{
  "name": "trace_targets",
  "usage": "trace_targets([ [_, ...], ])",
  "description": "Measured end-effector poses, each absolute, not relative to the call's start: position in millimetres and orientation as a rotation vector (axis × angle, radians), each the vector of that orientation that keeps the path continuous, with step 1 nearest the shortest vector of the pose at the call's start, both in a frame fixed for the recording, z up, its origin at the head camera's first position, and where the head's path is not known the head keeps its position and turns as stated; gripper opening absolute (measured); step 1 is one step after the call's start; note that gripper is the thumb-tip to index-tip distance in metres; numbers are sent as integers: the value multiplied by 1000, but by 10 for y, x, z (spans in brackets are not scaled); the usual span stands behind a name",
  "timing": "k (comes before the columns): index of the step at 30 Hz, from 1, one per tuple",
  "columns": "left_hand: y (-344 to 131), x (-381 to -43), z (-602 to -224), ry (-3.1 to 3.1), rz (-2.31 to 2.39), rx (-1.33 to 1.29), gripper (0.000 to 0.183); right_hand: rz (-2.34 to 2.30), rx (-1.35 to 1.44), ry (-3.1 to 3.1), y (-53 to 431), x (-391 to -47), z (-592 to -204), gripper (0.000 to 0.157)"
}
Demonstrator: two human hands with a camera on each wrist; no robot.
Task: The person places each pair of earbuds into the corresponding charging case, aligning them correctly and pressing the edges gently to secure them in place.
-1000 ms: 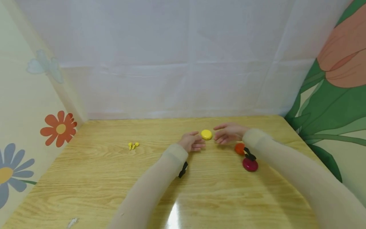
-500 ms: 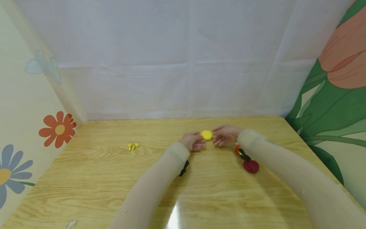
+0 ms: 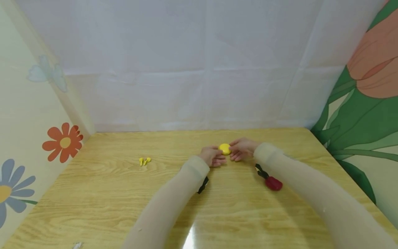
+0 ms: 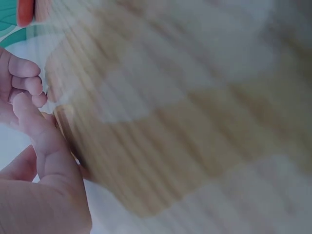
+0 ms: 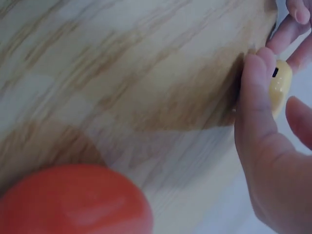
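A round, glossy yellow earbud case [image 3: 225,149] lies between both hands toward the back of the wooden table. My left hand [image 3: 211,156] meets its left edge with the fingertips, and my right hand [image 3: 243,149] holds the opposite edge. In the right wrist view the case [image 5: 280,87] appears edge-on, with a small dark port, between the right fingers and thumb; left fingers reach its top. The left wrist view shows my left hand [image 4: 48,180] from the side, the case largely hidden. Two yellow earbuds [image 3: 144,161] rest on the table farther left.
A dark red rounded object [image 3: 273,183] sits beside the right forearm. An orange-red rounded object [image 5: 78,200] is near the right wrist. Black straps [image 3: 203,185] hang under the wrists. A white scrap [image 3: 77,245] lies at the front left; a white sheet [image 3: 149,100] hangs behind the table.
My right hand has moved left until its fingers reach the yellow case, while its sleeve now covers the orange object. My left hand has shifted slightly right onto the case's edge.
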State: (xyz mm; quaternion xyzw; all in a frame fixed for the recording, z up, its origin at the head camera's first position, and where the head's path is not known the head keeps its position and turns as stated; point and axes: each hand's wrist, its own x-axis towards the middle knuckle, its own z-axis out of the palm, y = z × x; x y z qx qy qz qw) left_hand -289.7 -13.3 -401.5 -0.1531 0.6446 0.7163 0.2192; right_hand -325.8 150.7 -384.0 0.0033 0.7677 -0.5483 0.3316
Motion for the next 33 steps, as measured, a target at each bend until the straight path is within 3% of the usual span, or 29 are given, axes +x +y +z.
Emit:
trace_targets([
  [8,-96,-2938,-4101,1791,2007,-428,49,-1457,22,2001,1471,-3251,-3867,54],
  [20,-110,-2859,-4031,1781,2078,-400,48,-1530,-18,2005,1454,-3176,-3800,31],
  [33,-177,-2612,-3893,1842,2141,-318,41,-1601,-136,1989,1470,-2978,-3703,32],
])
